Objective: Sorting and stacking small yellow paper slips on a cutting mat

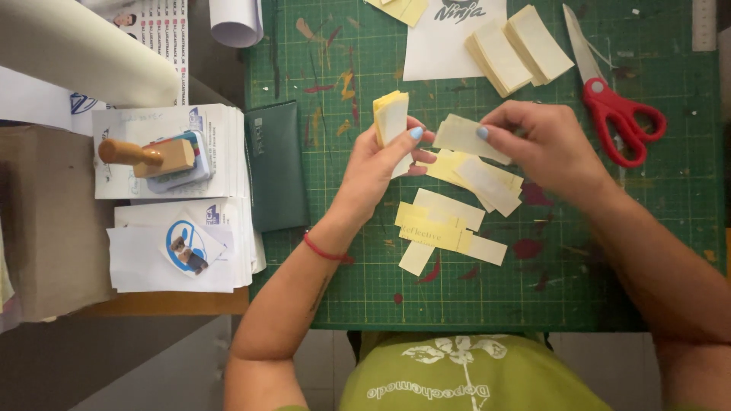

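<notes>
The person leans over a green cutting mat marked with a grid and old paint stains. Their left hand is closed around a small stack of pale yellow slips, held upright on edge above the mat, thumb pressed against the front face. The right hand pinches a single slip between thumb and fingertips, holding it just to the right of the stack, the two hands close together but the slip not quite touching the stack as far as I can tell.

Under the hands, loose slips lie scattered and overlapping on the mat, and a second cluster sits nearer the person, one piece carrying printed lettering. Farther back, two neat piles of cut slips rest on the mat beside a white printed sheet. Red-handled scissors lie to the right of those piles, blades pointing away from the person.

Left of the mat, a dark green pouch overlaps its edge. Beyond it, stacks of white printed paper sit on the table, with a wooden-handled stamp on top of the far stack. A large paper roll crosses the far left corner. A thin red band circles the left wrist.
</notes>
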